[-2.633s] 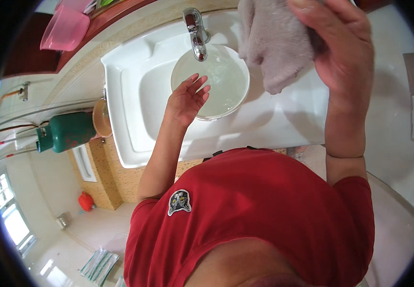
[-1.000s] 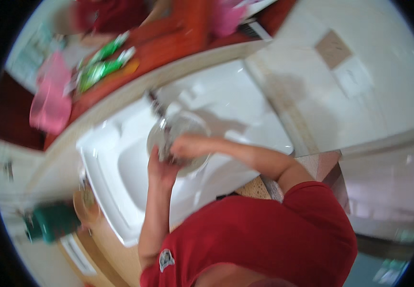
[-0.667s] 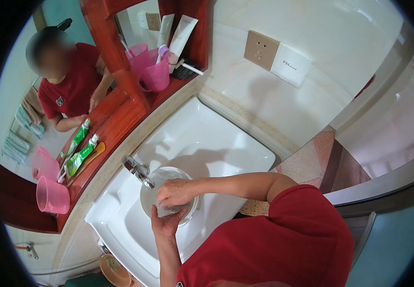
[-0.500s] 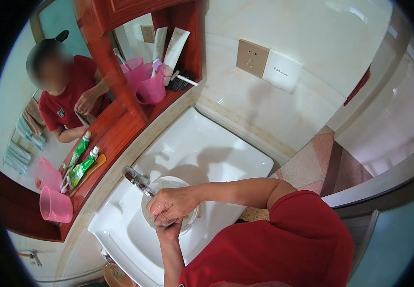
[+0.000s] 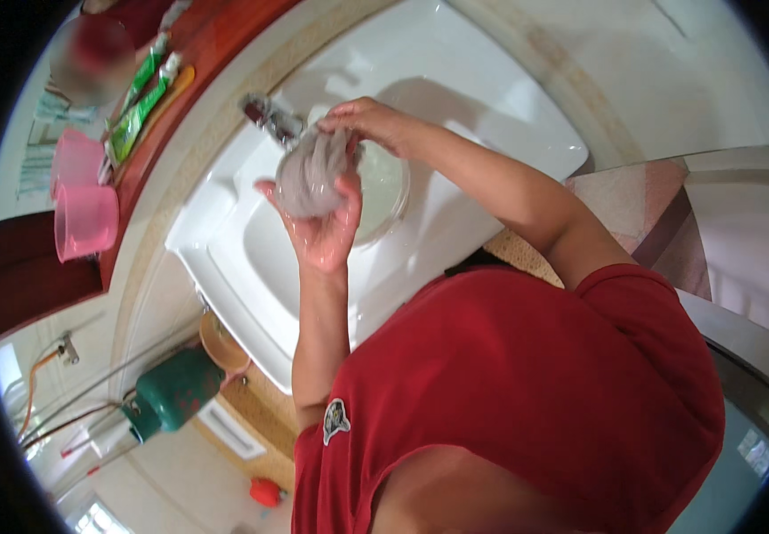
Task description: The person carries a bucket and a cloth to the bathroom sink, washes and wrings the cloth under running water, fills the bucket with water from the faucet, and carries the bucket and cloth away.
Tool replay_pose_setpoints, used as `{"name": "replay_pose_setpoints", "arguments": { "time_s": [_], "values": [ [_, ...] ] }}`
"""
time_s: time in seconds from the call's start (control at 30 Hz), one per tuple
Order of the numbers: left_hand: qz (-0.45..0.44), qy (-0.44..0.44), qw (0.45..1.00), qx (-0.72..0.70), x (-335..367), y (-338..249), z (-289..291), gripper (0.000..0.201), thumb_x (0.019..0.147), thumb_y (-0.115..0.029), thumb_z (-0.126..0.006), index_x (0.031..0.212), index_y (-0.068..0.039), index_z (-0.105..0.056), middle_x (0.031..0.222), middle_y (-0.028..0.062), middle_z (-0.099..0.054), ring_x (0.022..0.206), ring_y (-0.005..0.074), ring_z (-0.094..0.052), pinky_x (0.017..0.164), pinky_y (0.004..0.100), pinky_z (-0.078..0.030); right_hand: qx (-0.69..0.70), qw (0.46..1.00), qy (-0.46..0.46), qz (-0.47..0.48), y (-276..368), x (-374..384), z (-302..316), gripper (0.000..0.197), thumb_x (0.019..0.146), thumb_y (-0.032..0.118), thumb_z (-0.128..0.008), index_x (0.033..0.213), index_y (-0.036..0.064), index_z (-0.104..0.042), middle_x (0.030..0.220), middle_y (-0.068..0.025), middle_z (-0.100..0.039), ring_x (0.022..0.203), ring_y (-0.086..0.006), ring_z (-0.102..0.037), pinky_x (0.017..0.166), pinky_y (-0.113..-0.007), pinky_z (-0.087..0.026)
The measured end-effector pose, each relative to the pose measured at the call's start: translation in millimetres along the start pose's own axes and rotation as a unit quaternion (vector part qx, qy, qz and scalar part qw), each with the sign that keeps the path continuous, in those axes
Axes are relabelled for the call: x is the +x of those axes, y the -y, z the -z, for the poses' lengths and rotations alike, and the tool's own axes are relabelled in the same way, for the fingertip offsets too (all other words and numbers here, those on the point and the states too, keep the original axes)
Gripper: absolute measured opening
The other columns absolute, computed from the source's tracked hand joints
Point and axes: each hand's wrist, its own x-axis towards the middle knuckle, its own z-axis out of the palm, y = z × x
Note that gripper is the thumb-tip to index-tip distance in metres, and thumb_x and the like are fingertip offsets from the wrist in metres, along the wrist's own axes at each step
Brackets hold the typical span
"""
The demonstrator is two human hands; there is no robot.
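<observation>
A wet, bunched grey cloth (image 5: 309, 178) is held above the sink, next to the chrome faucet (image 5: 270, 120). My left hand (image 5: 324, 238) cups it from below, palm up, with thumb and fingers around its sides. My right hand (image 5: 375, 125) grips its upper right edge, and part of those fingers is hidden by the folds. Under my hands a round white basin (image 5: 405, 191) with cloudy water stands in the white sink (image 5: 500, 116). The cloth and my hands cover the basin's left side.
Left of the sink, a red wooden shelf (image 5: 166, 133) bears a pink cup (image 5: 86, 222) and a green toothpaste tube (image 5: 140, 116), with a mirror behind. A green gas cylinder (image 5: 175, 392) and a tan bowl (image 5: 222, 343) are at the lower left.
My hands have risen from low over the basin and turned, with the left palm now up under the cloth. More of the cloth shows. The view has tilted down toward my body.
</observation>
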Motion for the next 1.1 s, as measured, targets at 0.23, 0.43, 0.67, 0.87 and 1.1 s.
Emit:
{"name": "replay_pose_setpoints", "arguments": {
  "time_s": [0.23, 0.43, 0.67, 0.87, 1.1],
  "values": [
    [-0.038, 0.04, 0.998, -0.019, 45.6, 41.5, -31.2, 0.069, 0.071, -0.041, -0.07, 0.125, -0.008, -0.043, 0.133, 0.0124, -0.04, 0.112, 0.0294, -0.045, 0.091, 0.0451, -0.043, 0.296, 0.936, 0.036, 0.185, -12.2, -17.0, -25.1, 0.048, 0.087, 0.05, -0.052, 0.117, 0.0128, -0.045, 0.116, -0.0027, -0.051, 0.106, -0.0185, -0.049, 0.1, -0.035, -0.034],
    [0.002, 0.114, 0.991, -0.064, 66.1, 47.1, -2.5, 0.052, 0.08, -0.047, -0.059, 0.116, -0.011, -0.052, 0.128, 0.0096, -0.046, 0.116, 0.0287, -0.045, 0.098, 0.0496, -0.037, 0.416, 0.904, 0.016, 0.095, -4.9, -16.7, -9.6, 0.056, 0.088, 0.048, -0.05, 0.127, 0.0106, -0.037, 0.122, -0.0095, -0.046, 0.112, -0.026, -0.047, 0.097, -0.042, -0.038],
    [-0.048, 0.013, 0.999, 0.01, 80.5, 54.8, 40.5, 0.042, 0.084, -0.04, -0.059, 0.116, -0.015, -0.05, 0.11, 0.0111, -0.051, 0.093, 0.0241, -0.053, 0.091, 0.0455, -0.045, 0.189, 0.979, -0.042, 0.063, 25.2, -22.7, 23.1, 0.047, 0.082, 0.024, -0.064, 0.122, 0.0112, -0.042, 0.099, -0.0081, -0.053, 0.091, -0.0222, -0.055, 0.077, -0.034, -0.049],
    [-0.012, -0.151, 0.983, 0.098, 117.3, 59.7, 88.1, 0.025, 0.083, -0.024, -0.063, 0.1, -0.009, -0.051, 0.088, 0.0067, -0.052, 0.073, 0.0176, -0.051, 0.055, 0.0275, -0.047, -0.255, 0.948, -0.052, -0.183, 25.7, -5.6, 74.0, 0.029, 0.078, 0.015, -0.066, 0.103, 0.0117, -0.05, 0.089, -0.0046, -0.053, 0.07, -0.0134, -0.057, 0.062, -0.026, -0.046],
    [-0.173, -0.365, 0.759, 0.511, 149.4, 65.5, 172.8, 0.023, 0.078, -0.02, -0.064, 0.09, -0.005, -0.051, 0.065, 0.0024, -0.051, 0.049, 0.014, -0.049, 0.04, 0.0263, -0.036, -0.699, 0.695, 0.114, -0.123, -12.4, 3.3, 72.1, 0.034, 0.077, 0.01, -0.059, 0.109, 0.0044, -0.048, 0.097, -0.02, -0.058, 0.093, -0.0355, -0.057, 0.081, -0.041, -0.046]
  ]
}}
